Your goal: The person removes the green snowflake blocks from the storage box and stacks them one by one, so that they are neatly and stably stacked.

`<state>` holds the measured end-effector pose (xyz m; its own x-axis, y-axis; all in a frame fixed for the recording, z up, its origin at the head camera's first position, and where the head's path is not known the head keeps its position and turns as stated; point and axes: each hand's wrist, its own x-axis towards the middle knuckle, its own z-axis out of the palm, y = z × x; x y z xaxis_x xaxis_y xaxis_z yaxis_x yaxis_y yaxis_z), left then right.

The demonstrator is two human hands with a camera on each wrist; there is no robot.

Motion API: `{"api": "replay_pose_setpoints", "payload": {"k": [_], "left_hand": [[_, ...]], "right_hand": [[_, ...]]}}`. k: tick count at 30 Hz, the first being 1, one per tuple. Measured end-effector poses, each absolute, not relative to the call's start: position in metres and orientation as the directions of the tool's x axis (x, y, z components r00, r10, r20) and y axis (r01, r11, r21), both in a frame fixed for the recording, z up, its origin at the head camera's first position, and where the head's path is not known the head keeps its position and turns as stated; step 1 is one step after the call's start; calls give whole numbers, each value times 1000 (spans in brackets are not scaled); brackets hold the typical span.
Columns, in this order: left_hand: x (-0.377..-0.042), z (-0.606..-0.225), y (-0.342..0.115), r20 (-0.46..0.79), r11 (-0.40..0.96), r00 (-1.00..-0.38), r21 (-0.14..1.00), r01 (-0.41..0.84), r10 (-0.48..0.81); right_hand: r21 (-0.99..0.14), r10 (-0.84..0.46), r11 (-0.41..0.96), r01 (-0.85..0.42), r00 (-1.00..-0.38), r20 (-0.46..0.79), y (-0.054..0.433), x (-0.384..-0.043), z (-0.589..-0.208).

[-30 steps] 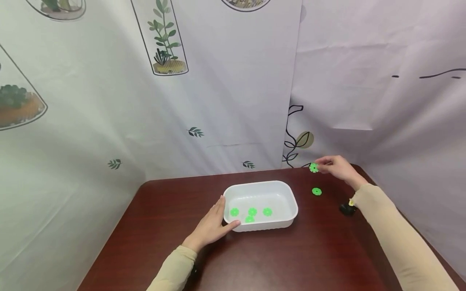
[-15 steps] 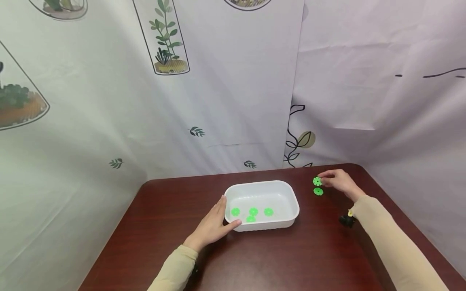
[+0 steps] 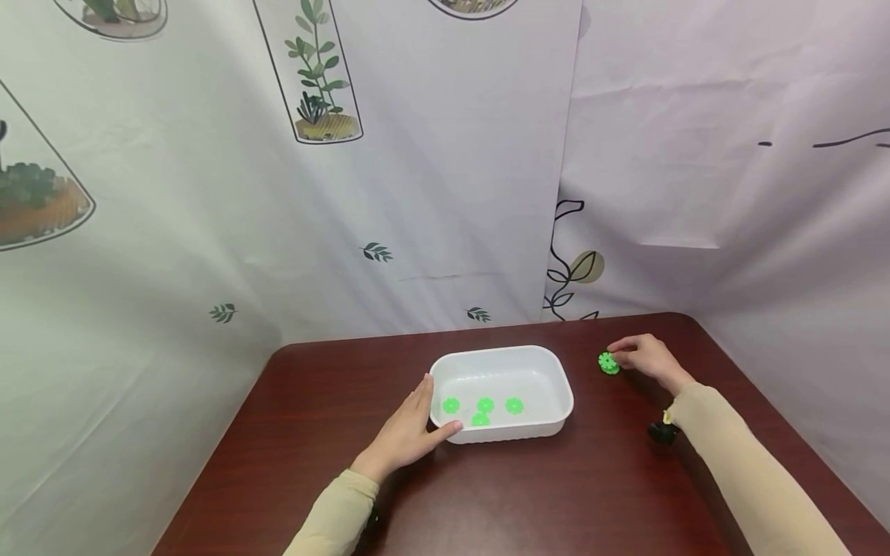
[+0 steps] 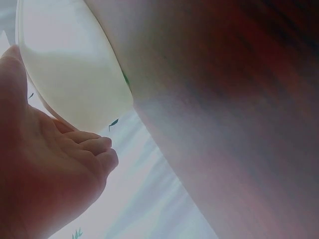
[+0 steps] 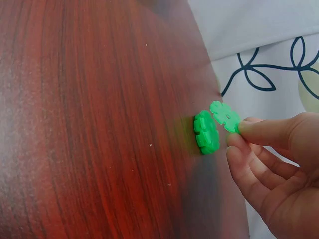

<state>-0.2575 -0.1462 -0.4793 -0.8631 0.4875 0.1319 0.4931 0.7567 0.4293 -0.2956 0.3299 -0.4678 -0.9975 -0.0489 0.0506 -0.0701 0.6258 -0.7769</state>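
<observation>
My right hand (image 3: pixel 652 360) pinches a green flower-shaped plastic disc (image 5: pixel 225 115) by its edge, between thumb and fingers. Just below it, a short stack of the same green discs (image 5: pixel 205 135) lies on the table; in the head view the held disc largely overlaps it. At the left end of a white rectangular tub (image 3: pixel 511 433), my left hand (image 3: pixel 403 434) rests with straight fingers along the side and the thumb at the front rim. Several green discs (image 3: pixel 514 405) lie flat inside the tub, toward its front.
The dark red wooden table (image 3: pixel 556 494) ends at the back against a white printed curtain (image 3: pixel 431 193). A black device (image 3: pixel 662 432) sits at my right wrist, below the sleeve. The tub's right wall stands left of the stack.
My right hand has come down and slightly nearer, bringing the pinched disc from above the table's back edge to right over the stack. The left hand and tub have stayed put.
</observation>
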Motion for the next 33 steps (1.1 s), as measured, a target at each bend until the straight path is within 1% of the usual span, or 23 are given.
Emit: {"api": "replay_pose_setpoints", "payload": {"k": [7, 16, 21, 25, 30, 33], "left_hand": [[-257, -480, -146, 127, 761, -866, 428, 488, 483], [-258, -481, -147, 141, 760, -862, 419, 497, 486], [-258, -481, -147, 145, 756, -860, 422, 501, 489], [-258, -480, -146, 153, 750, -856, 423, 508, 493], [-258, -479, -146, 145, 753, -858, 423, 504, 492], [-258, -480, -146, 149, 751, -857, 425, 506, 493]], "right_hand": [[-777, -29, 627, -49, -999, 39, 332, -294, -472], [-792, -31, 608, -51, -999, 41, 335, -293, -475], [-781, -30, 623, -51, -999, 41, 337, -293, -476], [-732, -47, 678, -64, -998, 44, 335, -291, -476], [-601, -146, 783, -163, -986, 77, 326, -289, -474], [-526, -177, 826, -202, -979, 98, 321, -290, -476]]}}
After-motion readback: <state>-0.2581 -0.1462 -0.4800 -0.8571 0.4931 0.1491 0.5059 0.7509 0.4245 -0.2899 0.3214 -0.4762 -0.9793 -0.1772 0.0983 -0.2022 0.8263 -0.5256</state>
